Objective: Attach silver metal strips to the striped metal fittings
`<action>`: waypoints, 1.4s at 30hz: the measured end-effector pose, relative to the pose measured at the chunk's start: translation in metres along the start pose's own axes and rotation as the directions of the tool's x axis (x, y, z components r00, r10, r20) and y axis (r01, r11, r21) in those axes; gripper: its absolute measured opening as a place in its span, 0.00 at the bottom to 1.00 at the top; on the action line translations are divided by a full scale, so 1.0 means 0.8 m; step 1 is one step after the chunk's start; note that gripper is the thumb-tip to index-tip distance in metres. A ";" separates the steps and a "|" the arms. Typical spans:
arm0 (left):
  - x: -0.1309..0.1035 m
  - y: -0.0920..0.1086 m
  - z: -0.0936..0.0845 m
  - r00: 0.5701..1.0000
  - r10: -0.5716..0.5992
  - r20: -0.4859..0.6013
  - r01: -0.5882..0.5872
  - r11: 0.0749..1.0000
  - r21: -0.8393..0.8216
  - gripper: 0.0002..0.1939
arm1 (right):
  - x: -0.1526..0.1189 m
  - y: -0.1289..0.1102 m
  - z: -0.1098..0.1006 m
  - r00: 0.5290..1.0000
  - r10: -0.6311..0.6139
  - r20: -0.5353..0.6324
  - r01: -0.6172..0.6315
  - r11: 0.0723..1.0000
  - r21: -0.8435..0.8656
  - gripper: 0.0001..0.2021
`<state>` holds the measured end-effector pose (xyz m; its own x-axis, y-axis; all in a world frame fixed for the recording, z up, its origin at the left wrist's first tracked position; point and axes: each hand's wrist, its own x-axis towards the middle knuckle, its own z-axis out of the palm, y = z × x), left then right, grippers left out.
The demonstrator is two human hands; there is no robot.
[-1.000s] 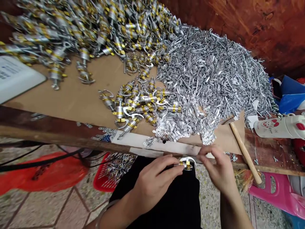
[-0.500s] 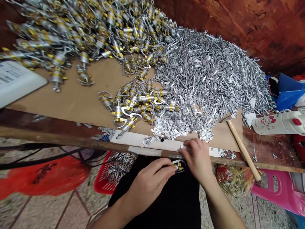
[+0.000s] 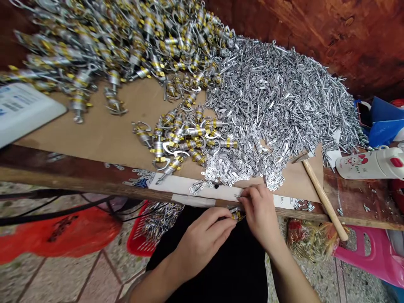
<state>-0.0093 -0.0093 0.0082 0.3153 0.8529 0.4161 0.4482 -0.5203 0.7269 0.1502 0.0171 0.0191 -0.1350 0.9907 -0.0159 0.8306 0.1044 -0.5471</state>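
Note:
My left hand [image 3: 202,231] is closed over my lap and pinches a small silver and yellow metal fitting [image 3: 238,215] with a curved arm. Its body is mostly hidden by the fingers. Close beside it, at the table's front edge, my right hand [image 3: 260,212] has its fingers bent together. A small metal plate [image 3: 237,196] pokes out at its index fingertip over the white strip [image 3: 225,192]. How far the fingers wrap that plate is hidden. Similar fittings [image 3: 176,139] lie in a cluster on the brown cardboard [image 3: 126,139].
A large heap of fittings [image 3: 126,38] fills the back left. Metal plates and pins [image 3: 271,97] are piled at centre right. A hammer [image 3: 325,198] overhangs the front edge, near a white bottle [image 3: 366,164]. Below stand a red basket [image 3: 134,235] and a pink stool [image 3: 369,252].
My left hand has raised the fitting slightly towards the table edge and my right hand. The right fingers have drawn in, and the small plate by them has shifted slightly. The view has moved a little.

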 end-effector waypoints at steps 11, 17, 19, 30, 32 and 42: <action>0.003 0.005 -0.005 0.996 0.078 -0.039 -0.080 0.994 -0.071 0.10 | -0.033 -0.010 -0.056 0.882 -0.445 0.153 0.429 0.894 0.127 0.07; 0.007 0.008 -0.006 0.998 -0.057 0.015 0.059 0.971 -0.234 0.07 | -0.034 0.006 -0.057 0.905 -0.418 0.082 0.382 0.881 0.279 0.05; 0.009 0.009 -0.005 0.989 -0.148 -0.011 0.138 0.945 -0.298 0.07 | -0.037 0.012 -0.049 0.960 -0.280 0.028 0.262 0.923 0.281 0.08; 0.013 0.019 -0.001 0.949 -0.315 -0.013 0.300 0.917 -0.263 0.07 | -0.053 -0.006 -0.028 0.897 -0.351 -0.270 0.346 0.936 -0.068 0.06; 0.012 0.020 -0.001 0.952 -0.307 0.012 0.300 0.921 -0.250 0.07 | -0.052 -0.004 -0.028 0.915 -0.348 -0.206 0.346 0.937 -0.047 0.08; 0.012 0.021 0.004 0.924 -0.377 0.061 0.380 0.895 -0.235 0.07 | -0.058 0.001 -0.022 0.905 -0.421 -0.066 0.417 0.907 -0.064 0.14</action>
<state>0.0039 -0.0103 0.0226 0.1736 0.9818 0.0771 0.3246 -0.1310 0.9367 0.1668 -0.0269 0.0342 -0.4359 0.8583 0.2706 0.7317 0.5131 -0.4487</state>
